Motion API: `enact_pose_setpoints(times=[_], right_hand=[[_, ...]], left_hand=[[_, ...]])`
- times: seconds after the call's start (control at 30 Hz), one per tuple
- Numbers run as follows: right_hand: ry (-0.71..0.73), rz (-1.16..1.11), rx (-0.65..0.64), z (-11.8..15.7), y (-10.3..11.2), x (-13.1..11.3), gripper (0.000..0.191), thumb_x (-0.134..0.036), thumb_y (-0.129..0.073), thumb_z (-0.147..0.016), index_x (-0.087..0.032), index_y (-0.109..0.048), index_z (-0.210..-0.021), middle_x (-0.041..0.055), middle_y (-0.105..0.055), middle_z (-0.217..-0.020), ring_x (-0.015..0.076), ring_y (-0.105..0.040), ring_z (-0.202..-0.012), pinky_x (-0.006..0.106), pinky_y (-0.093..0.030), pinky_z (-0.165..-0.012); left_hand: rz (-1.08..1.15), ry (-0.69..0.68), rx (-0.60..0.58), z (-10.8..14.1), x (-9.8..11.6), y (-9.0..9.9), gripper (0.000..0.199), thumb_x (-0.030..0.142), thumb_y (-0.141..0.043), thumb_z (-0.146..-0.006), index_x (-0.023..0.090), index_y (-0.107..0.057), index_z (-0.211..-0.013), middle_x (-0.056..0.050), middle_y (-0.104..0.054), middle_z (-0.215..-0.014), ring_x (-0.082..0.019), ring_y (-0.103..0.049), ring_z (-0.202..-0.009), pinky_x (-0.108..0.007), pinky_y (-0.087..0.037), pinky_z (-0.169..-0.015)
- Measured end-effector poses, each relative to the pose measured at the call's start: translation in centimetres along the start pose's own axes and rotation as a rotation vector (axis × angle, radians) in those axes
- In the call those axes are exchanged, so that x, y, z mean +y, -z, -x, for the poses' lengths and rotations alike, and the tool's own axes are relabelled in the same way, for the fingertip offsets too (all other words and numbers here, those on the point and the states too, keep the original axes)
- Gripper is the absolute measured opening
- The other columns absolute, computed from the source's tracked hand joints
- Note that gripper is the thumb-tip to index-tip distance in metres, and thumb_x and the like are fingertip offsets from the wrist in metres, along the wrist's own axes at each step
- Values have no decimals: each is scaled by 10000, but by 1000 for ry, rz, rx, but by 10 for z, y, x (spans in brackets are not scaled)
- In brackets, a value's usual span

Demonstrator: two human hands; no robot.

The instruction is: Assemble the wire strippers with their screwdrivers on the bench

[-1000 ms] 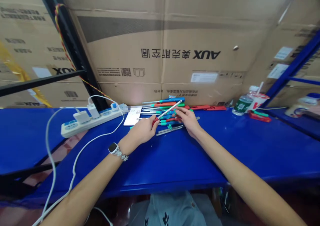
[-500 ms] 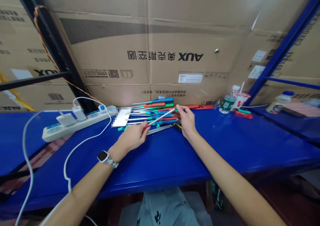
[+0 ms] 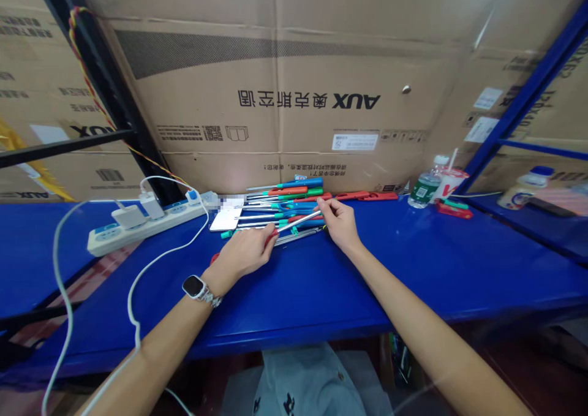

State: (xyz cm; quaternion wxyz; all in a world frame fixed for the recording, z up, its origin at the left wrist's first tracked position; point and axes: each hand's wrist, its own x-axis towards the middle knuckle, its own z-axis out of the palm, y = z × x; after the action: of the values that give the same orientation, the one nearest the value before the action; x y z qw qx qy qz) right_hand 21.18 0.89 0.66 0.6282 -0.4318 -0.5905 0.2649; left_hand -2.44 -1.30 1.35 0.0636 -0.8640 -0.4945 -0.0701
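My left hand (image 3: 248,250) is closed round the red handle of a long-necked lighter (image 3: 296,222), whose handle end peeks out behind my wrist. The lighter's metal tube slants up to the right. Thumb and fingers of my right hand (image 3: 339,223) are pinched at the tube's far tip, hiding it. Behind and beneath lies a pile of similar lighters (image 3: 294,208) with red, blue and green handles, their metal tubes pointing mostly left. A white card (image 3: 226,217) lies against the pile's left side.
On the left are a white power strip (image 3: 147,225) with chargers and a loose white cable (image 3: 133,299). A water bottle (image 3: 420,189), a paper cup (image 3: 452,183) and a red lighter (image 3: 454,210) stand or lie at the right. A large cardboard box (image 3: 275,67) walls the back.
The lighter is tilted slightly flatter, with my right hand a little lower against its tip. Its red handle end now shows behind my left hand. The whole view has shifted slightly.
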Motion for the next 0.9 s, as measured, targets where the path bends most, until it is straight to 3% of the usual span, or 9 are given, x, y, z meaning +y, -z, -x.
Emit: enact_pose_setpoints(times=[0.07,0.17,0.3,0.47,0.57,0.9], right_hand=[[-49,-42,-54,1,-2,-1,454,-657,-661,-813,-217,-680,-704,-42,-446,-543,131,-385,-530,288,-308,-540],[-122,-176,-31,1,-6,0,417,-633,-757,-724,-242,-628,-791,-58,-481,-573,127,-405,-528,280,-317,-537],[-209,-322,-17,0,-8,1,488,-579,-857,-609,-248,-515,-717,-65,-510,-563,118,-443,-537,270,-352,-550],[-296,-422,-46,-1,-7,0,590,-555,-902,-568,-239,-405,-597,-104,-341,-484,78,-284,-474,260,-248,-499],[-329,-452,-49,-1,-7,-1,586,-530,-922,-557,-235,-418,-604,-118,-306,-479,65,-229,-465,254,-213,-490],[-416,-502,-77,0,-10,-3,611,-510,-948,-504,-234,-414,-608,-102,-353,-502,74,-301,-493,243,-274,-485]], left_hand=[[-1,-1,2,1,-1,0,311,373,-281,-1054,195,-530,-998,-82,-677,-730,-269,-671,-670,-328,-373,-583],[0,3,-3,1,-2,0,300,369,-294,-1053,194,-532,-997,-87,-687,-754,-270,-675,-683,-326,-381,-597],[-1,4,-10,1,-1,1,311,360,-291,-1056,186,-546,-1015,-93,-691,-755,-274,-676,-681,-333,-400,-611],[-24,20,-28,2,1,3,310,353,-301,-1061,173,-554,-1048,-113,-703,-786,-292,-689,-710,-344,-426,-632],[-31,21,-38,2,2,4,313,351,-294,-1069,170,-549,-1053,-111,-705,-782,-296,-693,-715,-345,-427,-631],[-5,47,-34,1,2,7,374,415,-289,-1085,180,-577,-1043,-115,-718,-852,-282,-699,-758,-333,-453,-676]])
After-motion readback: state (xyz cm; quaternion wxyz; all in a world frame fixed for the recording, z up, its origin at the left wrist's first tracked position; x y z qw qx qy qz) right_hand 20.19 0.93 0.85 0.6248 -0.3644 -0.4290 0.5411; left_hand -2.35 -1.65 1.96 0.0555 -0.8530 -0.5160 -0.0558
